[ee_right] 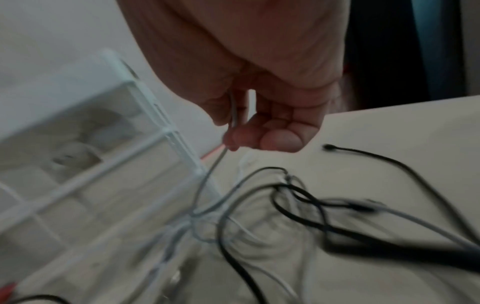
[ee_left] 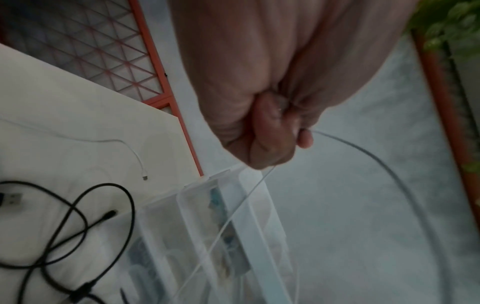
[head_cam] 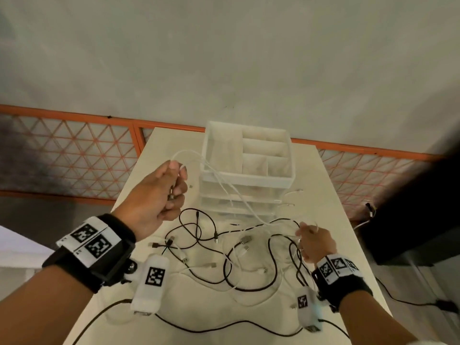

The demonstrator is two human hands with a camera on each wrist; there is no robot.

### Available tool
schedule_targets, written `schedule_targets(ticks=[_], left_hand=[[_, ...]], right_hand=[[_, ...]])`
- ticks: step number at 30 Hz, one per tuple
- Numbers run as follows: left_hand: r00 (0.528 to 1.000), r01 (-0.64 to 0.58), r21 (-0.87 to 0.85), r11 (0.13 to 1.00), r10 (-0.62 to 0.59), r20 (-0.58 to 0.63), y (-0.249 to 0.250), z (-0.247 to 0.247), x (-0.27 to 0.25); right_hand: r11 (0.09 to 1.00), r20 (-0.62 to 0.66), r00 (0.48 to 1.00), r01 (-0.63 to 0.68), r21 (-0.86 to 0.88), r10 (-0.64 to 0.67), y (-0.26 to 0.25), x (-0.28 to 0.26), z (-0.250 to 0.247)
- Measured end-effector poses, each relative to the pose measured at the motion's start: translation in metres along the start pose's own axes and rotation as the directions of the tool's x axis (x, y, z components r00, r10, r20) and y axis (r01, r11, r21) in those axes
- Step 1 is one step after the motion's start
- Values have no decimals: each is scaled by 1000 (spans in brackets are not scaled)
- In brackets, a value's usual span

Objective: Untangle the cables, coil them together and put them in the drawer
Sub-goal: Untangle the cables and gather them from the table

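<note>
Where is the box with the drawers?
In the head view, the drawer box stands at the table's far end, just behind the cable tangle.

Matt table [head_cam: 323,195]; translucent plastic drawer unit [head_cam: 249,195] (frosted), smooth cables [head_cam: 199,235].

Both hands [head_cam: 159,192] [head_cam: 315,242] curled, pinching.

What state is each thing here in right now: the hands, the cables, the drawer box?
Left hand: raised, fingers curled round a white cable.
Right hand: low by the tangle, pinching a white cable.
White cable: lifted, strung across the front of the drawer unit between the hands.
Black cables: tangled, lying on the table.
Drawer unit: upright; top tray open; drawers look closed.
</note>
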State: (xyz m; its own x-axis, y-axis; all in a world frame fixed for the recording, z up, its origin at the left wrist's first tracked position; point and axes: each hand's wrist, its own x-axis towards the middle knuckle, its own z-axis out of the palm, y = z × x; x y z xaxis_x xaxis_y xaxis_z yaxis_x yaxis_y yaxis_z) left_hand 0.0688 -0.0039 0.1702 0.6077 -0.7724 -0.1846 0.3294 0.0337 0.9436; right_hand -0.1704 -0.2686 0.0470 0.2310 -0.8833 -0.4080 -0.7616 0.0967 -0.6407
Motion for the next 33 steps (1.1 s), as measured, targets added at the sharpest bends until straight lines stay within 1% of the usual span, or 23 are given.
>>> schedule_targets(ticks=[1,2,3,4,5,6,7,8,10,11,12,13,15,17,18,20,21,23,24,26,28,31,33], left_hand=[[1000,16,37,999,-16,13,-6,4,1],[999,30,77,997,-32,23,-12,10,2],[999,40,111,993,-44,31,-18,19,3],[998,42,138,990,-47,31,-24,30,4],[999,35,148,988,-39,27,-28,42,5],[999,19,137,990,-23,30,-30,56,6],[999,2,100,995,-7,50,-31,69,8],[996,-6,57,998,1,92,-31,81,10],[977,14,-8,1000,-12,214,-31,103,13],[963,30,-5,1000,-27,268,-32,109,15],[954,42,34,999,-51,297,-36,112,17],[951,54,101,993,-82,297,-42,112,19],[960,79,299,951,-153,234,-57,100,23],[967,138,485,863,-223,121,-74,78,25],[964,178,545,819,-256,68,-82,65,25],[947,274,609,744,-321,-34,-94,41,21],[933,326,615,718,-351,-85,-99,31,19],[908,402,595,696,-385,-163,-103,16,14],[901,424,572,702,-390,-189,-102,12,13],[896,443,511,737,-389,-216,-98,10,11],[901,434,468,770,-374,-220,-91,11,12],[927,372,429,823,-307,-214,-84,11,15],[936,340,398,852,-263,-235,-82,10,15]], right_hand=[[995,1,996,89,43,-89,-17,-7,-3],[975,17,979,200,100,-202,-37,-20,-8],[921,43,933,344,180,-357,-61,-37,-14],[836,62,853,490,248,-518,-86,-59,-22],[738,67,753,616,278,-654,-105,-77,-28],[636,57,652,711,301,-756,-124,-95,-36],[548,38,571,762,344,-820,-138,-109,-42],[474,15,513,782,404,-858,-150,-120,-48],[363,-48,445,784,503,-894,-165,-132,-57],[332,-87,437,784,525,-895,-169,-133,-60],[314,-138,443,791,525,-886,-170,-130,-62],[308,-195,460,799,517,-866,-169,-125,-64],[323,-304,509,806,496,-805,-160,-109,-72],[392,-392,578,797,461,-716,-146,-90,-81],[445,-431,607,790,423,-667,-138,-81,-87],[534,-508,636,769,351,-581,-127,-66,-98],[564,-537,636,762,319,-555,-123,-59,-103],[593,-534,639,753,286,-554,-123,-48,-110],[598,-513,636,756,266,-576,-125,-44,-111],[590,-469,598,786,183,-650,-133,-40,-108],[572,-446,564,809,132,-695,-142,-41,-104],[535,-427,557,825,185,-712,-152,-40,-105],[504,-379,562,827,248,-735,-151,-32,-104]])
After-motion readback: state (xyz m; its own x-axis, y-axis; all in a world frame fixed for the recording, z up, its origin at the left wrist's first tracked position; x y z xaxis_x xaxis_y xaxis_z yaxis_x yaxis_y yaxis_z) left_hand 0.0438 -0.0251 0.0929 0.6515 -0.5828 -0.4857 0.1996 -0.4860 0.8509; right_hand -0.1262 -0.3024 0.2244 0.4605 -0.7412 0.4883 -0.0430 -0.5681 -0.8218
